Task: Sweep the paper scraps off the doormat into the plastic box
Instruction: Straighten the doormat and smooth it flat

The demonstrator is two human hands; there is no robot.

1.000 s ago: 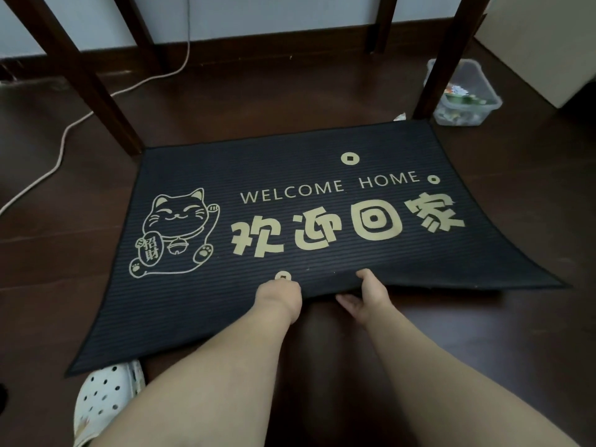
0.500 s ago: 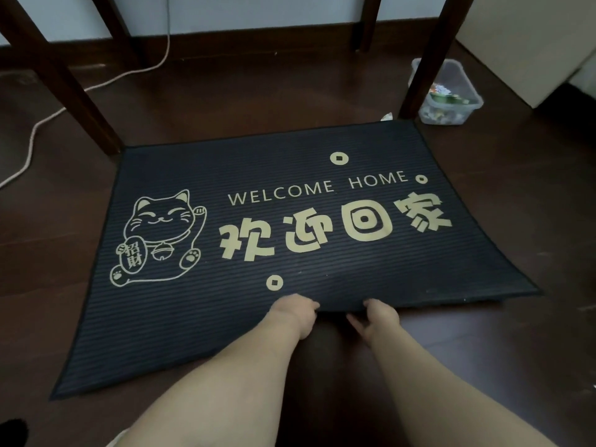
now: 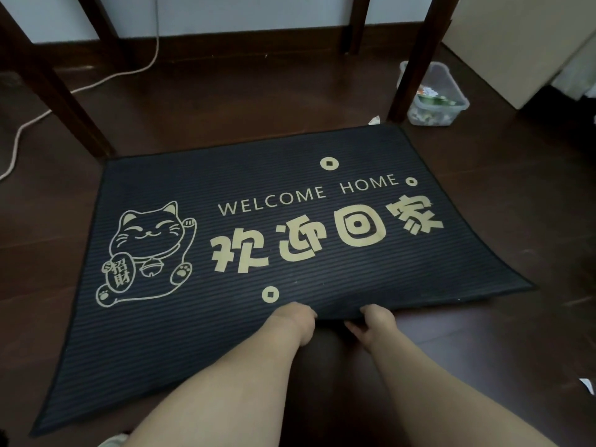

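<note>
The dark doormat (image 3: 258, 188), printed with a cat and "WELCOME HOME", lies on the wooden floor. Its near edge is lifted off the floor at the middle and right. My left hand (image 3: 295, 321) grips that near edge with fingers curled under it. My right hand (image 3: 375, 324) holds the same edge just to the right, thumb on top and fingers beneath. The clear plastic box (image 3: 451, 91) with paper scraps inside stands beyond the mat's far right corner. No scraps show on the mat. One white scrap (image 3: 374, 120) lies at the mat's far edge.
Dark wooden table legs (image 3: 419, 56) stand at the mat's far corners; one partly hides the box. A pale cable (image 3: 96, 83) runs across the floor at the left. A white scrap (image 3: 588, 385) lies on the floor at the right edge. A beige cabinet (image 3: 516, 43) stands at the far right.
Both hands have drawn back toward me with the mat's near edge, and that edge hangs lower than a second ago. The view has shifted left; the shoe has almost left the frame.
</note>
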